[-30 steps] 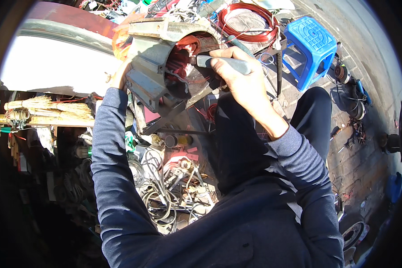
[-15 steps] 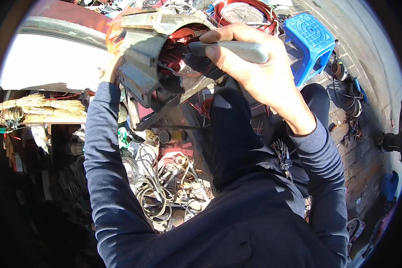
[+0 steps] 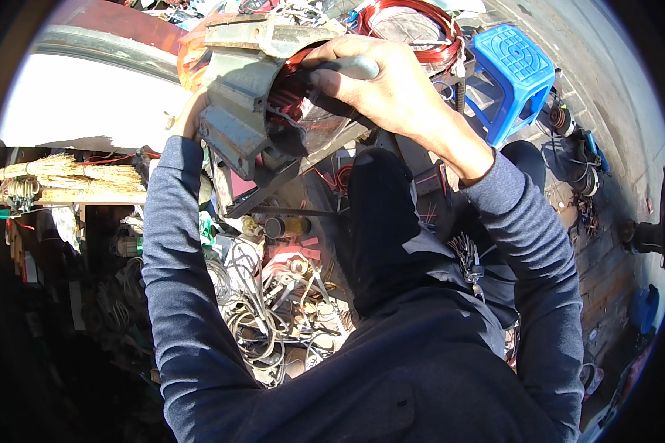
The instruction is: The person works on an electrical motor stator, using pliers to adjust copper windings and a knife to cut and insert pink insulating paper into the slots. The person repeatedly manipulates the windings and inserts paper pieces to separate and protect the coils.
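Observation:
A grey-green finned motor housing [image 3: 236, 96] lies on its side on a low stand, its open end facing right. Reddish copper windings [image 3: 288, 100] show inside. My left hand [image 3: 190, 117] is against the housing's left side, where the housing hides its fingers. My right hand [image 3: 384, 81] is closed around a smooth grey tool [image 3: 358, 67], with thumb and fingers at the housing's mouth. The tool's working end is hidden inside, among the windings.
A coil of red copper wire [image 3: 451, 29] lies beyond my right hand. A blue plastic stool [image 3: 513, 59] stands to the right. Tangled pale cables [image 3: 262, 317] are heaped below the housing. A straw broom [image 3: 74, 173] rests at left, and motor parts [image 3: 561, 118] lie by the wall.
My right hand has moved left and closer to the housing, pushing the grey tool deeper into its open end. The left hand and housing have barely shifted.

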`<state>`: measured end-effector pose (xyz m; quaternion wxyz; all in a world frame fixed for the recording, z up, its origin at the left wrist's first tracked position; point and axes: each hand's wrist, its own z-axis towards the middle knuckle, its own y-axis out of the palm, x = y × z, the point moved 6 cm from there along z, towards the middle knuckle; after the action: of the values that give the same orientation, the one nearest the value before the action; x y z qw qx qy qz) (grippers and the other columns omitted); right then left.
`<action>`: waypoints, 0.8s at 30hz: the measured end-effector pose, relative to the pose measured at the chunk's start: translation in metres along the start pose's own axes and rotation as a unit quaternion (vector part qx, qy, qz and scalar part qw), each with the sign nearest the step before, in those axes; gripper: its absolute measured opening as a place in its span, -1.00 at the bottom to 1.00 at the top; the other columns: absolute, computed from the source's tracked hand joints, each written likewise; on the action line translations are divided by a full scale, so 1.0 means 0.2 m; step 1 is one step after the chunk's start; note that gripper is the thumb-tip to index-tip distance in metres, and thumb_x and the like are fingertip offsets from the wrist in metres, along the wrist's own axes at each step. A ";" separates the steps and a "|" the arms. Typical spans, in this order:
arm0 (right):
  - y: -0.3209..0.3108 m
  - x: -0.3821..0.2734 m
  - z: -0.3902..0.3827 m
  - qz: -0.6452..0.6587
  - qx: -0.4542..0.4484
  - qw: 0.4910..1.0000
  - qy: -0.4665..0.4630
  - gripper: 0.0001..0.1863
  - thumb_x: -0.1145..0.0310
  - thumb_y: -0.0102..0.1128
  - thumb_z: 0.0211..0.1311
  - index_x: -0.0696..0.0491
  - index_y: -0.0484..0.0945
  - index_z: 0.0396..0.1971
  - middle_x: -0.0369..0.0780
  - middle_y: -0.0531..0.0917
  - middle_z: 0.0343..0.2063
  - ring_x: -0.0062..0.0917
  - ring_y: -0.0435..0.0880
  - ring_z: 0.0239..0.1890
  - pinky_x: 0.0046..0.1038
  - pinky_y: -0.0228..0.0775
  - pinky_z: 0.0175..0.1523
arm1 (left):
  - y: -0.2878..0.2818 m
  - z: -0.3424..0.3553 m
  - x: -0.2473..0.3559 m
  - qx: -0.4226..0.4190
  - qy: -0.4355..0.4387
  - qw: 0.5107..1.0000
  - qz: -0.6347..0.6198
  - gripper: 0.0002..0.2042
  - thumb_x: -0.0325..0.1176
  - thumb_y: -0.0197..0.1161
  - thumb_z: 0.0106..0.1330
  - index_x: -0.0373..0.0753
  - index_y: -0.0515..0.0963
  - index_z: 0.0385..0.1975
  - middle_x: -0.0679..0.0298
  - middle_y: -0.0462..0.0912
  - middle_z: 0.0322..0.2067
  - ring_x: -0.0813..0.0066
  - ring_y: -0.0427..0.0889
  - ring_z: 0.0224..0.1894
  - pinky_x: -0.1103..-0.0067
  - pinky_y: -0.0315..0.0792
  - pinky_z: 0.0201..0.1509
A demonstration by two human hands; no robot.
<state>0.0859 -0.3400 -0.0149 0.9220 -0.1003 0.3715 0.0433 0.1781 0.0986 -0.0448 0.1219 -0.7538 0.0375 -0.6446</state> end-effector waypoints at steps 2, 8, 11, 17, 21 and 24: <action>-0.01 0.01 0.00 0.013 0.007 1.000 0.009 -0.69 0.34 0.40 0.29 0.09 0.79 0.00 -0.05 0.83 -0.10 -0.19 0.83 0.00 -0.27 0.65 0.14 | 0.00 0.00 0.00 -0.001 0.000 1.000 0.002 -0.46 -0.08 0.38 0.47 -0.24 0.54 0.35 0.16 0.74 0.15 0.27 0.74 0.10 0.37 0.64 0.15; -0.01 0.04 -0.01 0.042 0.004 0.999 0.034 -0.67 0.20 0.40 0.45 0.07 0.79 0.06 -0.25 0.84 -0.18 -0.58 0.77 -0.12 -0.46 0.62 0.06 | 0.00 0.00 0.00 -0.001 -0.002 1.000 0.007 -0.46 -0.09 0.38 0.47 -0.24 0.55 0.35 0.16 0.74 0.15 0.27 0.74 0.10 0.37 0.63 0.16; -0.01 0.04 -0.01 0.028 0.004 0.999 0.025 -0.66 0.19 0.41 0.47 0.07 0.79 0.07 -0.25 0.83 -0.19 -0.60 0.76 -0.14 -0.48 0.62 0.04 | 0.01 0.01 0.01 -0.001 -0.002 1.000 0.008 -0.46 -0.09 0.38 0.47 -0.24 0.55 0.34 0.15 0.74 0.15 0.27 0.74 0.10 0.37 0.63 0.16; -0.01 0.06 -0.01 0.032 0.005 0.998 0.049 -0.70 0.32 0.45 0.31 0.11 0.78 -0.02 -0.09 0.82 -0.15 -0.28 0.84 -0.05 -0.30 0.65 0.12 | 0.02 0.01 0.01 -0.005 -0.004 1.000 0.012 -0.46 -0.09 0.38 0.47 -0.24 0.55 0.34 0.15 0.74 0.15 0.27 0.74 0.11 0.37 0.63 0.16; -0.01 0.09 -0.03 0.057 -0.007 0.993 0.104 -0.71 0.32 0.46 0.30 0.09 0.79 -0.02 -0.12 0.81 -0.18 -0.36 0.83 -0.10 -0.30 0.64 0.09 | 0.02 0.01 0.01 -0.006 -0.005 1.000 0.014 -0.47 -0.10 0.37 0.47 -0.24 0.55 0.34 0.15 0.74 0.15 0.26 0.74 0.11 0.37 0.63 0.17; -0.01 0.10 -0.03 0.072 0.009 0.990 0.120 -0.70 0.31 0.46 0.30 0.08 0.80 -0.02 -0.13 0.82 -0.22 -0.43 0.81 -0.14 -0.34 0.64 0.05 | 0.01 0.02 0.02 -0.006 -0.003 1.000 0.015 -0.47 -0.10 0.37 0.47 -0.24 0.55 0.34 0.15 0.74 0.15 0.26 0.74 0.11 0.37 0.62 0.17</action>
<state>0.0961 -0.3442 -0.0327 0.8661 -0.0690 0.4861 0.0939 0.1821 0.0954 -0.0422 0.1270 -0.7556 0.0519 -0.6404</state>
